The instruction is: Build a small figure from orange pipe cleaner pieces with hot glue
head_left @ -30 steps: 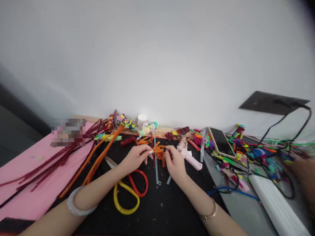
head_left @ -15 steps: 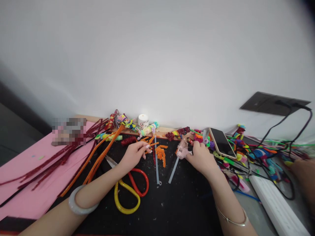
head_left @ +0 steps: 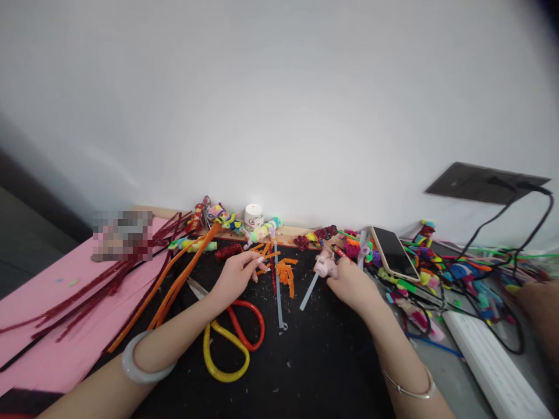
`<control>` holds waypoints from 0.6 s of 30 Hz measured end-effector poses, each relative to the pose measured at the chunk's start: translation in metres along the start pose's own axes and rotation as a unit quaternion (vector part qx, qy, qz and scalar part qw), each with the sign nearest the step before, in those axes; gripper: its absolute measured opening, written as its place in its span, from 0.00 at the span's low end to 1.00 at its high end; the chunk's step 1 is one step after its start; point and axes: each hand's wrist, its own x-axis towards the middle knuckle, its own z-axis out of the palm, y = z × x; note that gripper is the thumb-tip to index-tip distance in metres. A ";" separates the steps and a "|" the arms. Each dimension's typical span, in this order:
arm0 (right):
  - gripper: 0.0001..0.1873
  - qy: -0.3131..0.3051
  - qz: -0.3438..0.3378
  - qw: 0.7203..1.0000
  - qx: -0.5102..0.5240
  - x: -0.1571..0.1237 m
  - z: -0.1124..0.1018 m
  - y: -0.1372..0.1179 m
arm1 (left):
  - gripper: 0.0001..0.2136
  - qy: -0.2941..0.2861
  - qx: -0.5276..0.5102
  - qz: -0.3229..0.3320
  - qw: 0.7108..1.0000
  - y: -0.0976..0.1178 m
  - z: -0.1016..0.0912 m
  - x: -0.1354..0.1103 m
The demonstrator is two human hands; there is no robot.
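Observation:
My right hand [head_left: 354, 285] is wrapped around a small pink hot glue gun [head_left: 325, 263], with a translucent glue stick [head_left: 309, 293] jutting from its back end toward me. My left hand [head_left: 239, 274] pinches a short piece of orange pipe cleaner [head_left: 271, 255] at its fingertips. Close to those fingertips, more cut orange pieces [head_left: 286, 276] lie in a small pile on the black mat [head_left: 297, 366]. A second glue stick [head_left: 279, 291] lies between my hands. Under my left forearm rest large scissors [head_left: 227, 343] with one red and one yellow handle loop.
Long orange pipe cleaners [head_left: 183, 279] and dark red ones [head_left: 105, 279] spread leftward over a pink sheet [head_left: 52, 314]. A phone [head_left: 395, 253], tangled colourful pipe cleaners, black cables and a white power strip [head_left: 489, 361] occupy the right. Another person's hand [head_left: 535, 302] shows at the right edge.
The glue gun has turned in my right hand, so its body shows more clearly and the glue stick's end sits farther from me. My left hand is almost still.

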 end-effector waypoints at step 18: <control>0.12 -0.068 -0.133 0.798 0.583 0.006 0.037 -0.032 | 0.12 0.012 0.019 0.019 1.000 0.004 -0.001 -0.004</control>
